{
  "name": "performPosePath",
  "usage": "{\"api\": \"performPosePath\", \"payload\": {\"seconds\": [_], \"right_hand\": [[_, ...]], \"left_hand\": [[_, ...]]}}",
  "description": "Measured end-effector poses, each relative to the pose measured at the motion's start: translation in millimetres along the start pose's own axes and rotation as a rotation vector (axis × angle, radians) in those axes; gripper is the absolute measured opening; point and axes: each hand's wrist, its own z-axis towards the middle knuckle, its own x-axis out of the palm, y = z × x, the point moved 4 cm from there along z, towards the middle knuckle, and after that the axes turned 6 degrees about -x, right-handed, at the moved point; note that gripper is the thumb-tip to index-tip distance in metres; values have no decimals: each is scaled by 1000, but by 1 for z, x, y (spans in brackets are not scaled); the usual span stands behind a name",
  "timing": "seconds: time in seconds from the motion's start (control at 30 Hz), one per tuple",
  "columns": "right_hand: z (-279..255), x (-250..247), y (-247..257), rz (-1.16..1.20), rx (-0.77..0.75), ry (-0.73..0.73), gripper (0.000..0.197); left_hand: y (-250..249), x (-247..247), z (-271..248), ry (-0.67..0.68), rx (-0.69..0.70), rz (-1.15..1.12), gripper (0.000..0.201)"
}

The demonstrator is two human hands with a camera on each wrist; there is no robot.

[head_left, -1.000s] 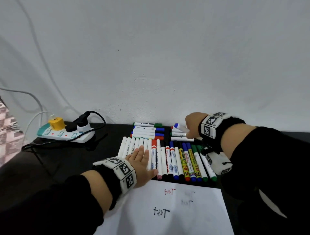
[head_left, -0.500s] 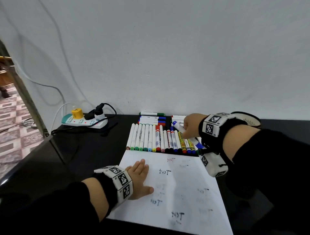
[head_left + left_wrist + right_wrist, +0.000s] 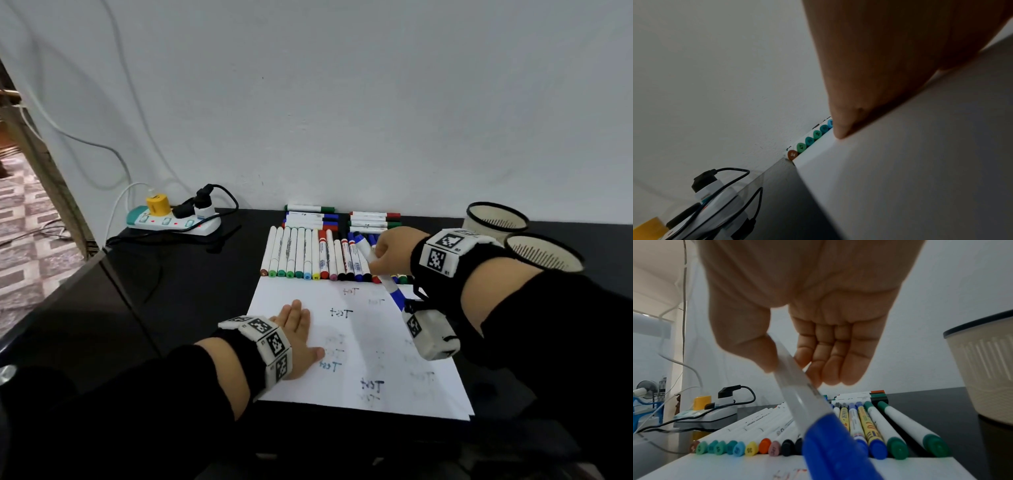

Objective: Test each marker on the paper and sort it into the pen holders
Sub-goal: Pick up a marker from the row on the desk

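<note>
Pinched between my right hand's [image 3: 388, 251] thumb and fingers, the blue-capped white marker [image 3: 809, 404] hangs tilted above the marker row, while my left hand [image 3: 297, 337] presses flat on the white paper sheet [image 3: 376, 346].

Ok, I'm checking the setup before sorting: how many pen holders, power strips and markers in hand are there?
pen holders: 2
power strip: 1
blue marker, held in the right hand: 1
Total: 4

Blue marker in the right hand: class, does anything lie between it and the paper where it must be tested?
Nothing visible does. The right hand holds the blue marker slanted over the paper's far edge, its blue cap on; bare paper lies beneath.
</note>
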Motion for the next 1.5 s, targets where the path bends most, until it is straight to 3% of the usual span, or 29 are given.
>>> {"api": "performPosePath", "payload": {"seconds": [0.3,0.43,0.7,0.77,0.87,0.9,1.0,1.1,1.23,1.37,1.5], "right_hand": [[-2,-8,-3,191,33,-54,19],[-7,-14,3,299,31,-99,26],[-27,-27,33,1083,-11,-188,19],[-31,-28,44,1170,-28,-202,20],[-38,-32,61,1256,-24,-224,18],[-39,-32,65,1276,-13,-233,17],[-42,-35,73,1267,15,-286,27],[-46,-41,76,1127,57,-387,41],[-54,-49,78,1128,147,-422,40],[-62,-55,82,1130,166,-429,35],[-69,-59,81,1046,150,-471,30]], "left_hand": [[-1,0,5,2,8,-28,76],[3,-9,-3,6,23,-75,75],[27,-76,-49,-211,185,-556,65],[30,-87,-56,-277,231,-730,54],[36,-96,-64,-363,226,-983,12],[37,-98,-66,-377,239,-1046,3],[39,-102,-72,-394,250,-1151,10],[44,-111,-87,-481,236,-1123,10],[52,-119,-101,-622,142,-1072,14],[45,-127,-112,-641,168,-959,13],[38,-131,-111,-572,203,-877,27]]}}
